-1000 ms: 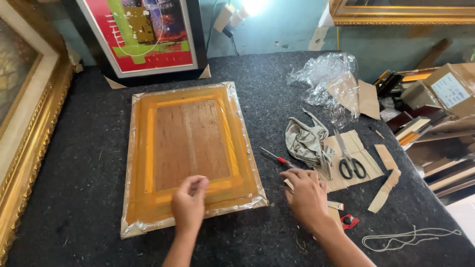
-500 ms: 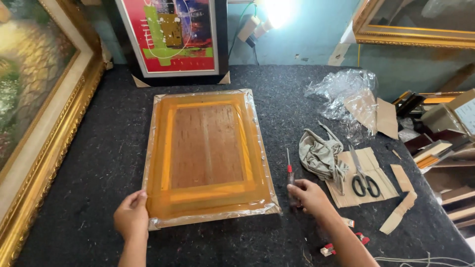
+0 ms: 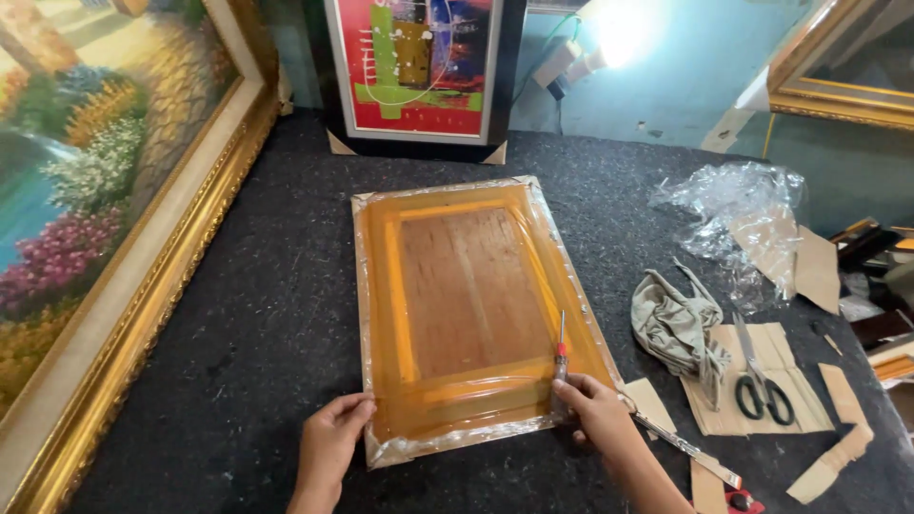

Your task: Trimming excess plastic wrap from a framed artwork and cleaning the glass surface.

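Dark grey felt covers the bench (image 3: 238, 314), and lying flat at its middle is the orange-tinted, plastic-wrapped picture frame with a brown wooden back panel (image 3: 471, 309). Left hand (image 3: 331, 445) grips the frame's near left corner, fingers curled over the edge. Right hand (image 3: 595, 411) sits on the near right corner, fingers closed around a red-handled screwdriver (image 3: 561, 354) whose tip points away along the frame's right side. Right of that lie a crumpled grey cloth (image 3: 678, 328) and black-handled scissors (image 3: 759, 381) on cardboard.
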